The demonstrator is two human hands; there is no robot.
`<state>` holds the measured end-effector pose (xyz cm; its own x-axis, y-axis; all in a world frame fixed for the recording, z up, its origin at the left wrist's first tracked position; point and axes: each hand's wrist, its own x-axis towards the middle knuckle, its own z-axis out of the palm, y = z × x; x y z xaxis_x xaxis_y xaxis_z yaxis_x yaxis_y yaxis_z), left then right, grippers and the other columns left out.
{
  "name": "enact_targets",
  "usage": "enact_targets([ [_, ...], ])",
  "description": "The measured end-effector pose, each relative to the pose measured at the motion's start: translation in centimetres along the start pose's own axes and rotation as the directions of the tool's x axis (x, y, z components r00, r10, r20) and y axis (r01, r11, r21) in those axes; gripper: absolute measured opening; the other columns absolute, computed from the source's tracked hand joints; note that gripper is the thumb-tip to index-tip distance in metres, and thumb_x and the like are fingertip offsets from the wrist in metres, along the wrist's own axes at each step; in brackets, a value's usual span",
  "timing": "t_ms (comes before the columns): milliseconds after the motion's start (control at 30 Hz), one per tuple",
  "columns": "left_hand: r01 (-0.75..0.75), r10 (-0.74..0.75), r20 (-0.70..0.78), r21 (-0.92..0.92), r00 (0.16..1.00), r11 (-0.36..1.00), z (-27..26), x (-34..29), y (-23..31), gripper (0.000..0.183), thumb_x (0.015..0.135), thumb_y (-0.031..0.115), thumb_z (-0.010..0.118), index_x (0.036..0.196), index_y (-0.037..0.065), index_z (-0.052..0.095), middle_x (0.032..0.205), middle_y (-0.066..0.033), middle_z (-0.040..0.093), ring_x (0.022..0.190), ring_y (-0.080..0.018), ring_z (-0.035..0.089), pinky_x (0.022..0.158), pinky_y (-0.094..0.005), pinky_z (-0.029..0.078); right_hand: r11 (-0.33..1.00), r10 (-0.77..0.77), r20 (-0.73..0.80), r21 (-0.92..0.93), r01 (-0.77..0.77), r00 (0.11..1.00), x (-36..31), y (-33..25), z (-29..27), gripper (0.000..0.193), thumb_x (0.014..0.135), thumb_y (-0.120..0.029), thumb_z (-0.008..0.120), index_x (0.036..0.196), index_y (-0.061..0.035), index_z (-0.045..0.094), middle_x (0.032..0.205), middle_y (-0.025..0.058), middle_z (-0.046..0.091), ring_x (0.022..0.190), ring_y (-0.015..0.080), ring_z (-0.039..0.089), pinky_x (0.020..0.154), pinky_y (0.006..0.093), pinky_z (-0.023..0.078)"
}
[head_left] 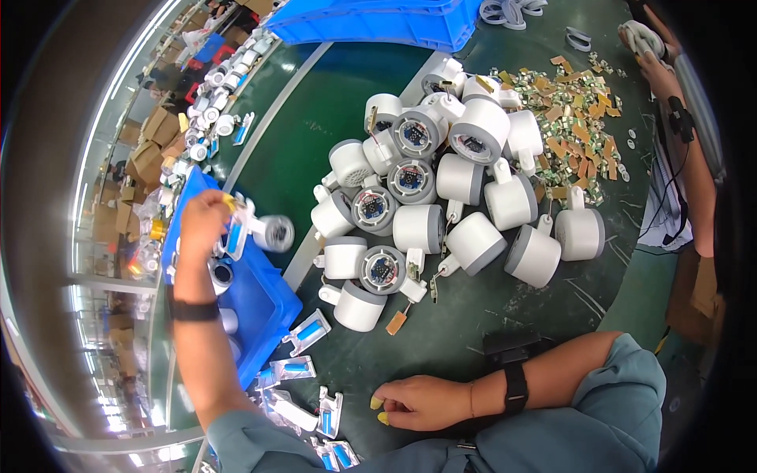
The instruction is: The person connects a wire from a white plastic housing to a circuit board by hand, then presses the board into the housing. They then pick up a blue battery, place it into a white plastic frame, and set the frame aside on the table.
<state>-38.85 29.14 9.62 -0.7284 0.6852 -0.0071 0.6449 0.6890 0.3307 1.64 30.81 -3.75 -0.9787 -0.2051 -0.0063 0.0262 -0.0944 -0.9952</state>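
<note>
My left hand [203,225], yellow covers on its fingertips, is closed around a white camera-like unit [274,233] with a round head and a blue strip on its body. The unit is slightly blurred and hangs above a blue crate [272,303] that holds more white units. Nearer to me, my right hand [426,402] rests on the green table, its fingers loosely bent, slightly apart and with nothing seen in them. White bracket-like parts with blue strips [328,414] lie between that hand and the crate.
Mid-table is a heap of white round housings [418,229] with grey rims, some showing circuit boards. Small circuit boards [579,126] are scattered behind it to the right. A second blue crate [378,24] stands at the far edge. Another person's hand [658,71] holds grey-white material at right.
</note>
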Motion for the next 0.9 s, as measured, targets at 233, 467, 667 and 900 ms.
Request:
enact_targets([
  [233,0.024,-0.305,-0.296,-0.681,0.905,0.732,-4.0,8.6,-7.5,0.024,0.085,0.001,0.056,0.107,-0.006,0.063,0.096,-0.0127,0.067,0.079,-0.0216,0.067,0.069,-0.0305,0.057,0.999,-0.02,-0.016,0.049,0.021,1.0,0.2,-0.9,0.4,0.024,0.089,-0.016,0.062,0.105,0.0004,0.055,0.078,0.0107,0.064,0.072,0.0284,0.063,0.067,0.039,0.05],
  [467,-0.226,-0.14,-0.349,-0.815,0.927,0.534,-3.0,6.2,-7.2,0.042,0.094,0.003,0.051,0.135,-0.005,0.044,0.13,-0.014,0.053,0.109,-0.0257,0.062,0.093,-0.034,0.053,0.997,-0.013,-0.052,0.078,0.017,0.999,0.0,-0.4,0.9,0.024,0.089,-0.017,0.062,0.104,0.0002,0.055,0.079,0.0113,0.064,0.074,0.0296,0.063,0.069,0.0398,0.049],
  [667,-0.003,-0.2,-0.204,-0.709,0.958,0.705,-1.6,-11.9,-2.5,0.032,0.096,0.003,0.05,0.128,-0.003,0.051,0.121,-0.0122,0.058,0.099,-0.0204,0.063,0.084,-0.0296,0.053,0.999,-0.052,-0.026,-0.004,0.051,0.998,0.2,0.5,0.5,0.022,0.088,-0.014,0.059,0.105,0.0,0.056,0.082,0.0125,0.065,0.076,0.0293,0.065,0.07,0.0391,0.05],
  [900,0.172,-0.17,0.061,-0.609,0.983,0.775,0.3,-36.5,2.4,0.023,0.094,-0.004,0.052,0.115,-0.002,0.061,0.107,-0.0098,0.065,0.084,-0.0146,0.064,0.075,-0.0268,0.053,0.93,-0.255,-0.202,-0.32,0.183,0.946,0.3,-0.1,0.0,0.029,0.086,-0.015,0.061,0.111,-0.0005,0.055,0.09,0.0137,0.063,0.076,0.0304,0.065,0.068,0.0388,0.052],
])
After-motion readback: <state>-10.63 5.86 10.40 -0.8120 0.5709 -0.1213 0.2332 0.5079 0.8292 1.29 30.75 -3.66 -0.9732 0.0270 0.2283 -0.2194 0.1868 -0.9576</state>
